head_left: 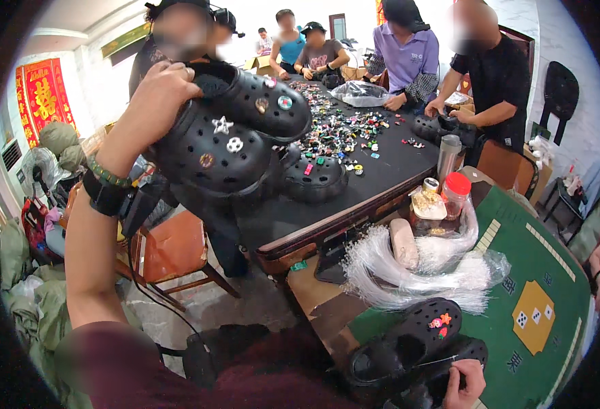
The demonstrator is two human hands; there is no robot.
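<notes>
My left hand (167, 88) is raised at the upper left, closed round the heel end of a pair of black clogs (228, 146). Star, football and other round charms sit in their holes. At the lower right, my right hand (465, 383) is pinched beside a second pair of black clogs (398, 344) on the green table. A thin white strand (437, 361) runs from its fingertips across these clogs. Red and orange charms decorate the upper clog. Just beyond lies a loose bundle of clear white strands (409, 279).
Many small colourful charms (344, 129) cover the black table (279, 218), where another clog (313, 180) stands. A red-lidded jar (456, 194) and a metal tumbler (448, 157) are near the strands. Several people work round the far side. A wooden chair (174, 249) stands at left.
</notes>
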